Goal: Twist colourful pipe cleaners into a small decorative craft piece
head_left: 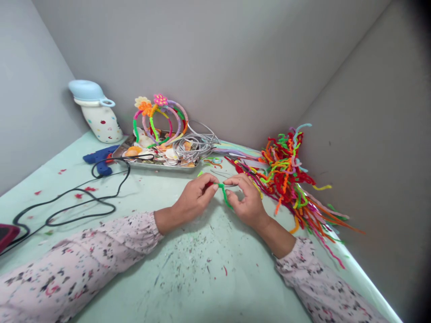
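Note:
Above the middle of the table, my left hand (198, 194) pinches a fuzzy pipe cleaner, where a bit of red shows between thumb and forefinger. A green pipe cleaner (225, 196) runs from there across to my right hand (246, 199), bending downward at its middle. The right thumb and forefinger are closed about the green piece near the bend. Whether the red and green parts are joined is hidden by my left fingers. Just behind the hands lies a thin grey wire (220, 174).
A metal tray (161, 166) holds shells, wire loops and flower-topped pipe-cleaner hoops (161, 119). Left of it are a blue glue gun (101, 158) with a black cord (111, 197) and a white bottle (103, 121). A heap of pipe cleaners (289, 175) lies along the right wall.

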Demonstrator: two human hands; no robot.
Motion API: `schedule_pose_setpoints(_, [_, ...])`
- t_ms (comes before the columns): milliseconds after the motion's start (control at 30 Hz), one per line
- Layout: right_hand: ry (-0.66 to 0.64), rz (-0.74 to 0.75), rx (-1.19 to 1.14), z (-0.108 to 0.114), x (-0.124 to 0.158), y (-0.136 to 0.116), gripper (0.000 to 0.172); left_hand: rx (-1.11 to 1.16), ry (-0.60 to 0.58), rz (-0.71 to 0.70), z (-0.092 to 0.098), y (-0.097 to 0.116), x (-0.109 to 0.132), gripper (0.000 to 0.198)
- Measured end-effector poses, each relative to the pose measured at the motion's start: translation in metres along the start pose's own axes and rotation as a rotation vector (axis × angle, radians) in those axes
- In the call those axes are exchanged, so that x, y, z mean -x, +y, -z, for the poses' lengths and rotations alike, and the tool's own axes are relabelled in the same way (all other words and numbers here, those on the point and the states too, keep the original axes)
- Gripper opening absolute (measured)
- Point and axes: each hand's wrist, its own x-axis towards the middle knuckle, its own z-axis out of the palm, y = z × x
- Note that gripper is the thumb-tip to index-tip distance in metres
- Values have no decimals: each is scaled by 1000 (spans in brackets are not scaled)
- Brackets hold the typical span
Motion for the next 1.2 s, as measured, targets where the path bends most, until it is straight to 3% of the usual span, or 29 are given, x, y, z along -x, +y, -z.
schedule_pose_setpoints(300, [55,125,123,-4,-1,3,14,62,-8,4,1,4,0,13])
schedule_pose_setpoints(1200, [85,160,128,-4,0,5,3,-8,-4,-70,0,2,-1,13])
